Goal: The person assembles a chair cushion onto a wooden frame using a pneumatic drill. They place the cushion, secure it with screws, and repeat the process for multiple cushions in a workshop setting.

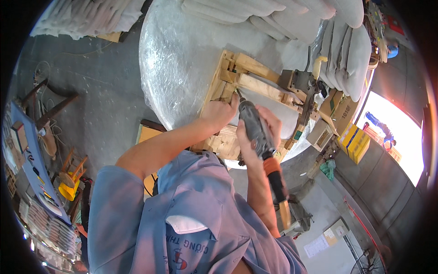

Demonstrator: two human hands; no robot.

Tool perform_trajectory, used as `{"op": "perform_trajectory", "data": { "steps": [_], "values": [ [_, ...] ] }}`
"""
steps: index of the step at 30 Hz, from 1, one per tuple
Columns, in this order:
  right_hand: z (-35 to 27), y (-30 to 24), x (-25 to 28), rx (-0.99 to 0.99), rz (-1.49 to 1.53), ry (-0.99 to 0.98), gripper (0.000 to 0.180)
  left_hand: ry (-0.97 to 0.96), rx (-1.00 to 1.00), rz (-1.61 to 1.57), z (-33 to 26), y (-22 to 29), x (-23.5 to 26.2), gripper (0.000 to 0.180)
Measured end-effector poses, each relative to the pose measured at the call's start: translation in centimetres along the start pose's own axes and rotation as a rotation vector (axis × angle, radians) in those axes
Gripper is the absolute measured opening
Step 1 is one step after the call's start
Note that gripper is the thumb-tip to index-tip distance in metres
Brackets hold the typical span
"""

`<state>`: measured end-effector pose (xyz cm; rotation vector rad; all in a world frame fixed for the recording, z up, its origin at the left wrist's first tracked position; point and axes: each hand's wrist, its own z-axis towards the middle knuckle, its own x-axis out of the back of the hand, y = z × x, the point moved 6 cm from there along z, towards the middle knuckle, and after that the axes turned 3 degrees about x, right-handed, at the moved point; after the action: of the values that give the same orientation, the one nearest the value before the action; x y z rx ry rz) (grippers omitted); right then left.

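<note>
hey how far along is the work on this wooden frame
Done: the wooden frame already looks joined into a rectangle on the wrapped round table. In hand: the right hand drives a pneumatic screwdriver into a corner joint while the left hand steadies it. What is left can't be told.

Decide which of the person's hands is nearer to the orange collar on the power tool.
Right. The right hand grips the grey power tool directly above the orange collar. The left hand rests on the wooden frame, further up by the tool's tip.
</note>
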<state>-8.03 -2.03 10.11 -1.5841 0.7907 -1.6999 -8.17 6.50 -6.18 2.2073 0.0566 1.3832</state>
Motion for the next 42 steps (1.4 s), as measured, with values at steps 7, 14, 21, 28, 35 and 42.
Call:
{"op": "perform_trajectory", "data": {
  "steps": [7,14,21,28,35,42],
  "values": [
    [5.3,2.5,1.5,-0.178,0.079,0.063,0.047,0.068,-0.013,-0.039,0.0,-0.2,-0.5,0.062],
    [1.8,1.9,3.0,-0.137,0.158,0.048,0.055,0.096,-0.022,-0.207,-0.3,-0.8,0.0,0.052],
    [-7.5,-0.3,6.3,-0.177,0.313,0.289,0.062,0.013,0.407,-1.816,-3.7,-5.6,-1.8,0.066],
    [-12.3,-2.5,7.0,-0.135,0.503,0.312,0.064,-0.166,0.194,-2.439,-7.0,-2.4,1.5,0.081],
    [-13.8,-3.3,6.9,-0.127,0.476,0.316,0.064,-0.184,0.178,-2.380,-7.8,-1.7,1.9,0.082],
    [-14.5,-3.4,7.0,-0.138,0.488,0.358,0.066,-0.186,0.193,-2.194,-9.1,-2.9,-0.7,0.052]
  ]
}}
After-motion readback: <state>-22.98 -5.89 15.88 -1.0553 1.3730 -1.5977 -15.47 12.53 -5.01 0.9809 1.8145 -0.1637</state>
